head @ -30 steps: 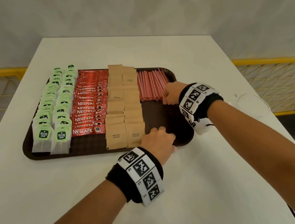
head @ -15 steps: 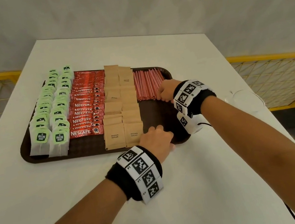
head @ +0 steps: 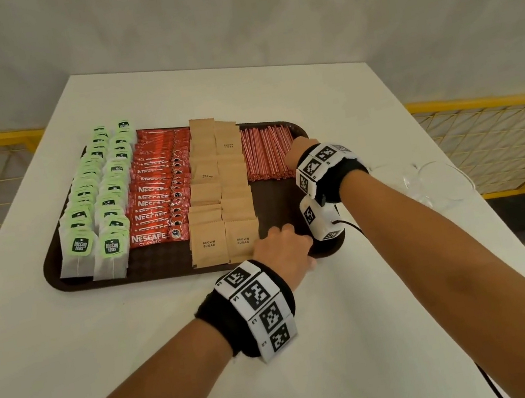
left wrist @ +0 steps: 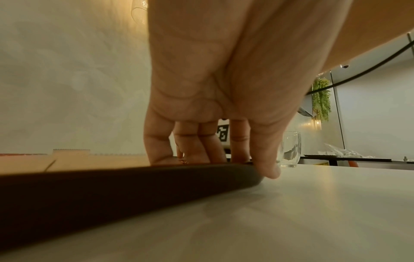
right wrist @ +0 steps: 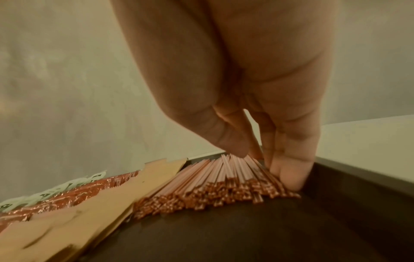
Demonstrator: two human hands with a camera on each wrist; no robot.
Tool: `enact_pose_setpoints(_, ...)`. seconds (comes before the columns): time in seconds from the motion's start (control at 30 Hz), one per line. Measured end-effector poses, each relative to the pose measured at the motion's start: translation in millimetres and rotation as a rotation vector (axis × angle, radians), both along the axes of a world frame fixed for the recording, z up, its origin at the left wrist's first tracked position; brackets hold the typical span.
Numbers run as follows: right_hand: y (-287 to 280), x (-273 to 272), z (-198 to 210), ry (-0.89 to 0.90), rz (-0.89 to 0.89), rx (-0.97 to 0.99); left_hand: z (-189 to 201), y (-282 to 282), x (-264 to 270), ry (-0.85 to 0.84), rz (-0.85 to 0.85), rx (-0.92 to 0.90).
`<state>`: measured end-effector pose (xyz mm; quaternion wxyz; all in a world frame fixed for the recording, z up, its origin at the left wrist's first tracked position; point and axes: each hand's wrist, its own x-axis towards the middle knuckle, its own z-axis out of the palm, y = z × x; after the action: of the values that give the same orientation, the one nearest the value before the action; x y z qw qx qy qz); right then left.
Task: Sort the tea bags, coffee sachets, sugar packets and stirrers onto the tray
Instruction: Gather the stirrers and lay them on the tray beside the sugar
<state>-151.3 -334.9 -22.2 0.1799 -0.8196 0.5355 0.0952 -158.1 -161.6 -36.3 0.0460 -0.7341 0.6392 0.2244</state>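
Stirrers (head: pixel 265 153) lie lengthwise at tray (head: pixel 162 271) far-right; right hand (head: pixel 300 151) fingers straight, nudging them; left hand (head: pixel 285 247) grips near rim.

Operator's arms and wrist gear, head view plus both wrist views.

Both forearms bare, no sleeves. Left hand (head: pixel 281 247): black fabric wristband (head: pixel 239 320) wrapped with a ring of white square tiles, each printed with a black fiducial marker and a small digit at its edge. Right hand (head: pixel 298 152): matching black band with tiles (head: pixel 321 163); a white box-shaped module (head: pixel 318 219) carrying the same markers hangs below it, with a thin black cable (head: pixel 350 224) leaving it. Thin ring (left wrist: pixel 183 161) on one left finger.
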Motion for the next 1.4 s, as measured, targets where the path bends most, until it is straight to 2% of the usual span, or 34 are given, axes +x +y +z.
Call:
enact_pose_setpoints(0.17, -9, 8, -7, 0.011, -0.031, -0.048, -1, 0, 0, 0.004, 0.001, -0.008)
enact_pose_setpoints(0.4, -10, 36, -16, 0.085, 0.220, -0.046, 0, 2, 1, 0.007, -0.014, -0.026)
enact_pose_setpoints(0.5, -15, 45, -25, 0.142, 0.204, -0.048, -2, 3, 0, -0.006, -0.012, -0.047)
enact_pose_setpoints(0.6, -11, 43, -15, 0.096, 0.225, -0.062, -4, 3, 1, -0.001, -0.009, -0.057)
enact_pose_setpoints(0.8, -14, 32, -7, 0.038, 0.145, -0.047, -3, 2, 2, 0.000, -0.017, -0.046)
enact_pose_setpoints(0.93, -15, 25, -16, 0.119, 0.193, -0.093, -2, 2, 1, 0.000, -0.021, -0.041)
enact_pose_setpoints(1.0, -9, 21, -10, 0.131, 0.158, -0.087, -3, 1, 3, 0.008, -0.021, -0.037)
enact_pose_setpoints(1.07, -13, 19, -6, 0.067, 0.105, -0.088, -4, 1, 3, 0.021, -0.015, -0.041)
enact_pose_setpoints(1.17, -12, 6, 8, -0.225, 0.007, -0.055, -3, 1, 5, 0.043, -0.013, -0.048)
enact_pose_setpoints(1.33, 25, -37, 42, -0.771, -0.092, 0.282, -1, 5, 11, 0.109, -0.004, -0.098)
enact_pose_setpoints(1.4, 49, -64, 53, -0.892, -0.062, 0.350, 0, 8, 13, 0.171, 0.031, -0.173)
